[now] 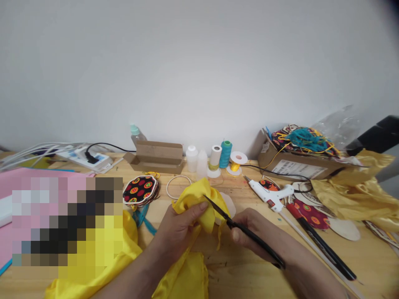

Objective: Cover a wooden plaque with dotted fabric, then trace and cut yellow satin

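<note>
Bright yellow fabric [195, 189] is bunched in my left hand [182, 222], its thumb pressed on top and the other fingers wrapped underneath. A loose length of the same cloth hangs down to the table's front. My right hand [249, 232] is closed around black-handled scissors [230, 220], whose dark blades point up and left over the cloth near my left thumb. A thin yellow strip dangles from the cloth just below the blades. How much fabric lies between the blades I cannot tell.
A white glue gun [269, 193] lies to the right, beside a red-and-black pen-like tool [324, 243]. Behind stand white bottles [192, 158], a teal thread cone [226, 154] and cardboard boxes [160, 155]. Patterned octagonal pieces [140, 190] and a hoop [168, 187] sit left of centre. Pixelation hides part of the left.
</note>
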Available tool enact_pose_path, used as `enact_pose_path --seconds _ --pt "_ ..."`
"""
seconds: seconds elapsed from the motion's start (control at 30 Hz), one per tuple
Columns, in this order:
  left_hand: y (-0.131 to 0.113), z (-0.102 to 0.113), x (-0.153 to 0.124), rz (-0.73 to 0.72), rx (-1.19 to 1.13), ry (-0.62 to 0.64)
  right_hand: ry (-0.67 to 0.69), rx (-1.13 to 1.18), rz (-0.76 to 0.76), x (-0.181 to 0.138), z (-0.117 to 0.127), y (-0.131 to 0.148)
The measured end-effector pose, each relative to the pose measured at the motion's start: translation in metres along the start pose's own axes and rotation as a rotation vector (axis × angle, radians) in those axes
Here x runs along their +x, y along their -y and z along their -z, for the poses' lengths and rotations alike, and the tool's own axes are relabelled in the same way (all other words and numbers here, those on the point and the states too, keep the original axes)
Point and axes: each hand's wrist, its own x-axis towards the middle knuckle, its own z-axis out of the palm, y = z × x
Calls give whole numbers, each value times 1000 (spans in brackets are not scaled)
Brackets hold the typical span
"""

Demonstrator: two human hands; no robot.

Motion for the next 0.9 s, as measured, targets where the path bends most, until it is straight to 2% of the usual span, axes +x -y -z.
enact_pose_path --seconds 0.7,0.9 --pt "-5 -4 -1 -11 -8 -2 4 29 -95 5 2 -5" --pt "-8 -5 -2 -59 -14 -86 -23 1 -90 5 2 -3"
